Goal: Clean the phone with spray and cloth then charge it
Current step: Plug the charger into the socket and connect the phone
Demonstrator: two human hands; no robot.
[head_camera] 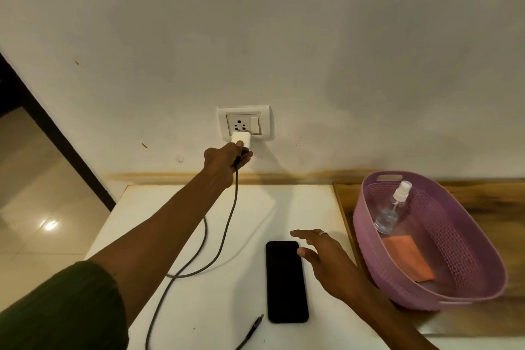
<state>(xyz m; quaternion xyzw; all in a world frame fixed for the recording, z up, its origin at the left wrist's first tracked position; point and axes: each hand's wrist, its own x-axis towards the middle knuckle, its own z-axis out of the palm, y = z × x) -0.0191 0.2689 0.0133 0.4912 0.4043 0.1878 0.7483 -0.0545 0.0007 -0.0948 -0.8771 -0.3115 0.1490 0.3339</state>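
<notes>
A black phone (286, 281) lies screen up on the white table (199, 307). My left hand (224, 159) is stretched out to the wall and grips a white charger adapter (241, 140) held against the wall socket (245, 123). A grey cable (199, 264) runs from the adapter down over the table; its free plug end (255, 322) lies just left of the phone. My right hand (324, 256) hovers open over the phone's top right corner. A clear spray bottle (392, 207) and an orange cloth (409, 257) rest inside the purple basket (369, 258).
The purple basket stands on a wooden surface (483, 207) to the right of the white table. A switch (255, 125) sits beside the socket holes. To the left are a dark door frame (56, 136) and a shiny tiled floor (37, 207).
</notes>
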